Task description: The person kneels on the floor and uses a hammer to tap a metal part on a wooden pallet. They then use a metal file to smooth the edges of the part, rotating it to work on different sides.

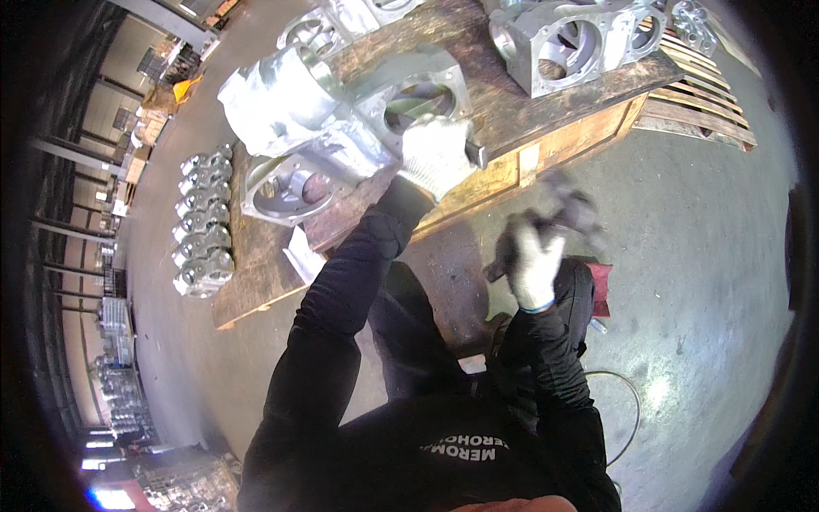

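My left hand (437, 158), in a white glove, reaches to the table's edge beside a silver metal casting (363, 152). It is closed around a short dark bar-shaped tool (477, 154), whose end sticks out on the right; the rest is hidden. Just behind that hand stands a square flange with a large round opening (461, 85). Off the table's front edge, above my knee, my gloved right hand (536, 263) grips a dark hammer-like tool (580, 213). Motion blurs this tool, so its exact kind is unclear.
The worn wooden table (478, 43) carries more silver castings (567, 47) at the far right. A slatted pallet (699, 102) lies beyond its right end. Several castings (205, 222) stand in a row at the left. A thin hose (638, 410) curves over the floor at right.
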A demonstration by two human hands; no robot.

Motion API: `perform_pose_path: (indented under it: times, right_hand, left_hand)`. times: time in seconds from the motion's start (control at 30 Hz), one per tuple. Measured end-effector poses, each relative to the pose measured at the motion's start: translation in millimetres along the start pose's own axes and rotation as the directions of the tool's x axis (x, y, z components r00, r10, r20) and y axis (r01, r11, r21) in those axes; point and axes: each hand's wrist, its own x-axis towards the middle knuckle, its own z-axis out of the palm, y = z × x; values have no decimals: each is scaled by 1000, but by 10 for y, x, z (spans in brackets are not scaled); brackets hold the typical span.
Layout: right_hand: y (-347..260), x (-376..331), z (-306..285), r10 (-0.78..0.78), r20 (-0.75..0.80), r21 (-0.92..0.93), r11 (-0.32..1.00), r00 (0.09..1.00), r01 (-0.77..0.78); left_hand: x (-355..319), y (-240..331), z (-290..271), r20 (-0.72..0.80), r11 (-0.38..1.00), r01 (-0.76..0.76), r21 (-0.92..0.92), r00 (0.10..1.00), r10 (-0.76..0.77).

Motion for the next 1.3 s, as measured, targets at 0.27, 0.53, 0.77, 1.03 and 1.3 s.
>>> perform_pose_path:
  times: [0.27, 0.53, 0.77, 1.03, 1.3]
  right_hand:
    - [-3, 45, 56, -364, 273, -493, 742, 890, 455]
    - [33, -99, -77, -8, 8, -118, 993, 1000, 9]
    - [-120, -321, 227, -86, 237, -162, 979, 968, 127]
    - [35, -562, 2, -117, 165, -471, 863, 979, 182]
    - [-183, -735, -14, -43, 83, -178, 982, 996, 58]
  left_hand:
    - [-36, -63, -106, 155, 995, 25, -102, 988, -9]
    - [-325, -183, -380, -10, 954, -244, -175, 969, 246]
    - [-593, 285, -425, 351, 845, -510, -165, 770, 533]
    - [-1158, 38, -761, 75, 936, -116, -333, 986, 149]
    - [-2286, -2134, -973, -637, 661, 727, -188, 422, -645]
